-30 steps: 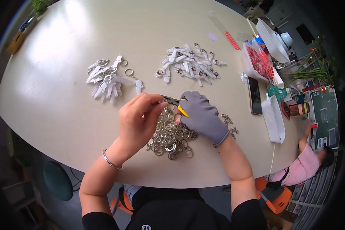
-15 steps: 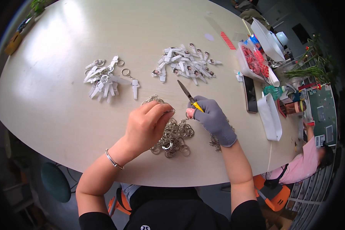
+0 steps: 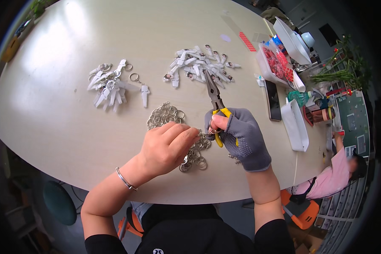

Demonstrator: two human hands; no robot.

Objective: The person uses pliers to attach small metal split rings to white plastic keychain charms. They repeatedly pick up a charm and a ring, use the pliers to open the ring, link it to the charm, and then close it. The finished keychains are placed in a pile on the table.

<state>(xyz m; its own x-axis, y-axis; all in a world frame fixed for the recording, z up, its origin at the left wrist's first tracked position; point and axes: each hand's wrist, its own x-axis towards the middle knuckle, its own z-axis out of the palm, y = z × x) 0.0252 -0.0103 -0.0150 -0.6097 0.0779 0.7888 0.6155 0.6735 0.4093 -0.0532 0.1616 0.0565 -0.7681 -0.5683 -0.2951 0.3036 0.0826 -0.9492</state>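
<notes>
My left hand, bare with a silver bangle at the wrist, pinches a small metal key ring; its fingertips cover most of it. My right hand, in a grey fingerless glove with dotted grip, is closed round yellow-handled needle-nose pliers, jaws pointing away from me. Small metal links show between the two hands, too fine to make out. Beneath and beside the left hand lies a heap of silver key rings with chains. To the far left is a pile of white key-ring pendants; farther off lie loose white figure-shaped pieces.
At the right stand a black phone, a long white tray and a clear box of red items. A red dotted strip lies at the back. A person in pink sits beyond the table's right edge.
The pliers have swung more upright in my right hand, and their handles have come into view. My left hand has shifted slightly right and down, closer to the right hand.
</notes>
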